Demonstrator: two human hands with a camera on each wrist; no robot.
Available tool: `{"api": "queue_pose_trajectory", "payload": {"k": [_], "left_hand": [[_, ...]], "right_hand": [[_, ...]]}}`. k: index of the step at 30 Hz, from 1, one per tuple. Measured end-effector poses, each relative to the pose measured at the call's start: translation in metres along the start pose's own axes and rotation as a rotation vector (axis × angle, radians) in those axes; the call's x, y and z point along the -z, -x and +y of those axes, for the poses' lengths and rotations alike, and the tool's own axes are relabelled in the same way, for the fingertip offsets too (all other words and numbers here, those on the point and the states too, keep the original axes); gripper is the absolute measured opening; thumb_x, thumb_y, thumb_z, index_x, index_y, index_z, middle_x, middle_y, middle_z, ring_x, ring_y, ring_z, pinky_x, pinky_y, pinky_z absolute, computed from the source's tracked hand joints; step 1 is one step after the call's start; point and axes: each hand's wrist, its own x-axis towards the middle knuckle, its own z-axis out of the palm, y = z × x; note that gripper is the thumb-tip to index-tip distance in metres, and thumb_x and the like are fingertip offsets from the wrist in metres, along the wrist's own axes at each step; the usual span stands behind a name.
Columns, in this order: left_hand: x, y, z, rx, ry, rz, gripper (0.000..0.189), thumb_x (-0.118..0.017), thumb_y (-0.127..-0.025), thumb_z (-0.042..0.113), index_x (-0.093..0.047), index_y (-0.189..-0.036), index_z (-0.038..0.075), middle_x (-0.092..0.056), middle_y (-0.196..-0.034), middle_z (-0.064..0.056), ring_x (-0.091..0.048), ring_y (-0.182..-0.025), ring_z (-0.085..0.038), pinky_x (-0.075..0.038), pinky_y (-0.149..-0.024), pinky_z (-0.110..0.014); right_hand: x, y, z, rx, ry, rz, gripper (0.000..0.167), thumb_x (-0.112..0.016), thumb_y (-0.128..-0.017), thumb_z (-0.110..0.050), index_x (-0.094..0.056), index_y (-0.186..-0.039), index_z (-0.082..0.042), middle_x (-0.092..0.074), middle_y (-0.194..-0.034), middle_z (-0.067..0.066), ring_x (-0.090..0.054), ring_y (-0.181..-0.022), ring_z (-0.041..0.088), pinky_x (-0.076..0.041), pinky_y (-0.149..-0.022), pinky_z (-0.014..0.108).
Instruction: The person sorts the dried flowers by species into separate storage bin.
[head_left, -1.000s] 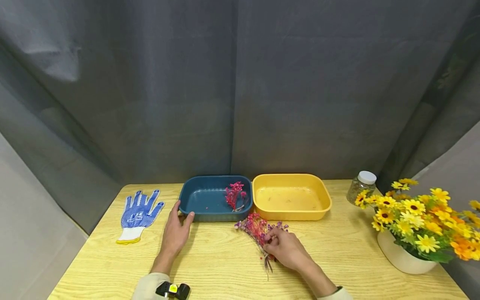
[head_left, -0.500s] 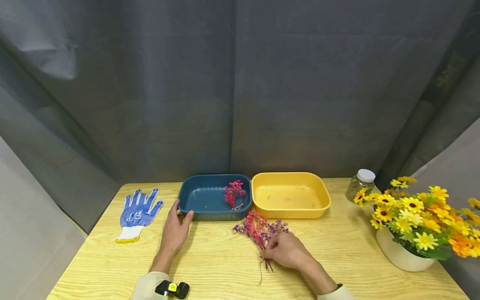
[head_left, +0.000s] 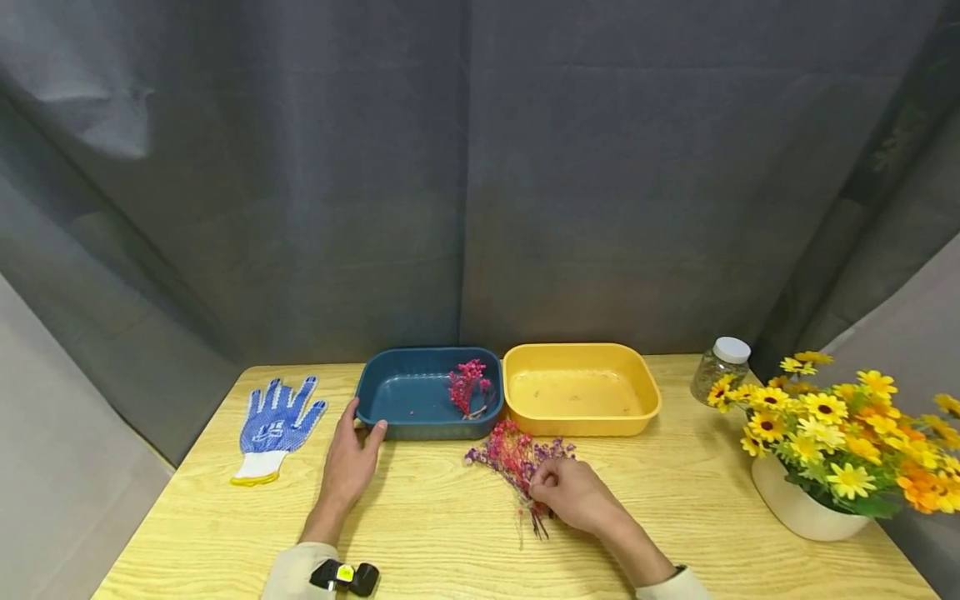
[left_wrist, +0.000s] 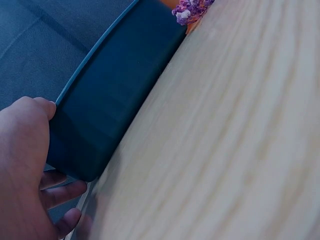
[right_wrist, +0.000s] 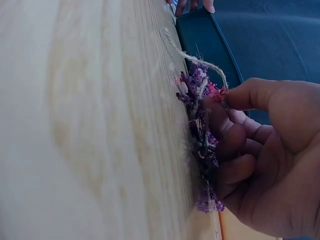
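Note:
A bunch of pink and purple dried flowers (head_left: 513,454) lies on the table, stems toward the near edge. Over it, my right hand (head_left: 573,496) pinches at pink dried flowers (right_wrist: 216,93) between thumb and forefinger. A strand of twine (right_wrist: 200,61) reaches the same fingertips; whether it is pinched too, I cannot tell. My left hand (head_left: 352,462) holds the near left corner of the blue tray (head_left: 427,432), thumb on the rim (left_wrist: 82,65) and fingers around the outer side. Inside that tray lies a pink sprig (head_left: 467,385).
Against the blue tray's right side stands a yellow tray (head_left: 581,427) with small crumbs in it. A blue-and-white work glove (head_left: 276,425) lies at left. At right are a white-lidded jar (head_left: 720,371) and a pot of yellow flowers (head_left: 810,500). A dark curtain (head_left: 465,183) hangs behind.
My right hand moved slightly toward the stems, then back up and right over the bunch. Twine came into sight by the stems. My left hand stayed at the blue tray's corner.

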Motion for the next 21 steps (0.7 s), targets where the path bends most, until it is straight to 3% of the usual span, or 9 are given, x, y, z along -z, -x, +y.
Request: {"api": "queue_pose_trajectory", "payload": {"k": [9,14,21], "left_hand": [[-0.0011,-0.001,0.0004,0.002,-0.001,0.01,0.073,-0.05,-0.097,0.049,-0.017,-0.155,0.019,-0.039,-0.15,-0.018,-0.055,-0.125,-0.036,-0.038,-0.106,-0.057],[-0.0004,-0.0008,0.0003,0.0,-0.008,-0.002,0.075,-0.048,-0.097,0.052,-0.016,-0.156,0.019,-0.037,-0.151,-0.018,-0.054,-0.126,-0.036,-0.037,-0.106,-0.057],[-0.0013,-0.0008,0.0001,0.001,-0.005,-0.001,0.073,-0.05,-0.098,0.047,-0.015,-0.156,0.019,-0.036,-0.152,-0.018,-0.054,-0.127,-0.036,-0.037,-0.107,-0.056]], "right_hand": [[0.0011,-0.0033,0.0009,-0.018,-0.187,-0.045,0.02,-0.068,-0.087,-0.012,-0.061,-0.104,-0.003,-0.062,-0.075,0.001,-0.06,-0.07,0.015,-0.047,-0.061,0.027],[0.0022,-0.0027,0.0038,0.007,-0.293,-0.116,0.023,-0.066,-0.088,-0.009,-0.06,-0.106,0.004,-0.066,-0.08,0.006,-0.064,-0.075,0.017,-0.052,-0.069,0.03],[0.0043,-0.0009,0.0059,0.01,-0.338,-0.152,0.023,-0.067,-0.087,-0.006,-0.062,-0.105,0.008,-0.069,-0.087,0.01,-0.065,-0.078,0.016,-0.055,-0.074,0.032]]}}
